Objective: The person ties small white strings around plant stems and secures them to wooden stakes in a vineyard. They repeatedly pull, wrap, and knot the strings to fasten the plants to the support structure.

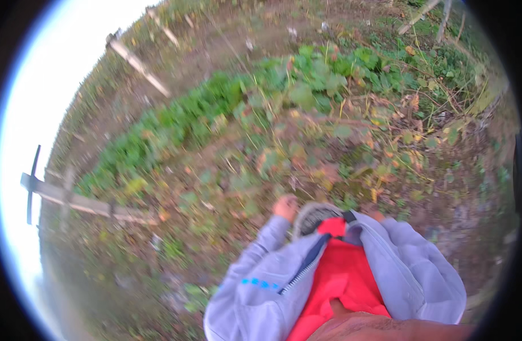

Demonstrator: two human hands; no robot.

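My left hand (285, 207) shows past the cuff of a grey-lilac jacket sleeve, low over the leafy ground. Its fingers are smeared by motion, so I cannot make out a grip. Right beside it is a grey, rounded thing with a dark speckled middle (318, 216); whether the hand touches it is unclear. Of my right hand (377, 215) only a small part shows beyond the other sleeve, its fingers hidden. The open jacket (261, 290) hangs over a red shirt (349, 278) between the two arms.
A band of green leafy plants (215, 99) crosses the plot ahead. Yellowing vines and dry leaves (386, 136) cover the ground nearer me. At the left stands a wooden post with a crosspiece (85, 202); another pale post (139, 65) rises farther off.
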